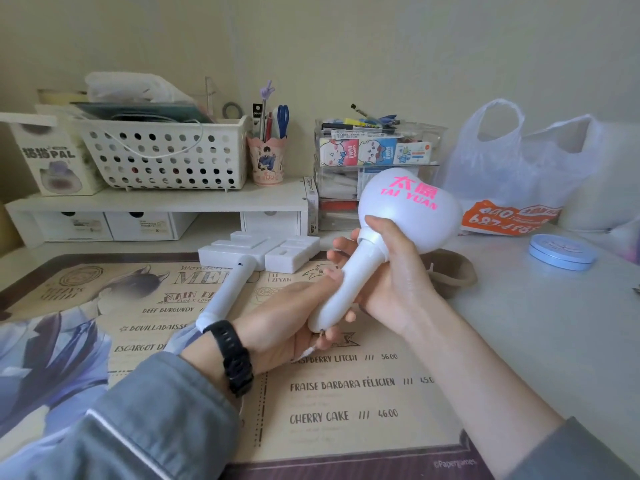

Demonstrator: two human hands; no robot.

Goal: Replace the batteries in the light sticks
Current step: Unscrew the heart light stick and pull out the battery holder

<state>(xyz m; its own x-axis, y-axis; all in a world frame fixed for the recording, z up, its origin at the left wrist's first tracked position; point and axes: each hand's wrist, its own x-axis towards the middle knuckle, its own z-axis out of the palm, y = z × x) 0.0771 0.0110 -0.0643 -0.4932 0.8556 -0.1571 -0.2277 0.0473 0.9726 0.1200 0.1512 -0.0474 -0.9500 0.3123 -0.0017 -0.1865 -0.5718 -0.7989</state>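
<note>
Heart stick: you hold the white heart-headed light stick [349, 271] above the desk mat [346, 403], tilted, its head up and to the right, its butt end down by your left palm. The head carries pink lettering reading TAI YUAN.
Right hand: your right hand [388, 271] is wrapped around the upper handle, just under the collar, thumb lying along the neck against the head.
Left hand: your left hand [298, 320] cups the lower handle from below, fingers curled up behind it; a small strap end shows under the butt. A black wristband [232, 358] sits on that wrist.
Second stick: another white light stick [239, 271] lies flat on the mat, blocky head away from you near the shelf, handle pointing at your left wrist, apart from both hands.
Battery cover: you cannot tell from this view whether the held stick's cover is on or off.
Right of the mat: a round blue tin [562, 252] sits on the bare desk, with a plastic bag [512, 161] behind it.
Back left: a white perforated basket [162, 154] stands on the shelf.
</note>
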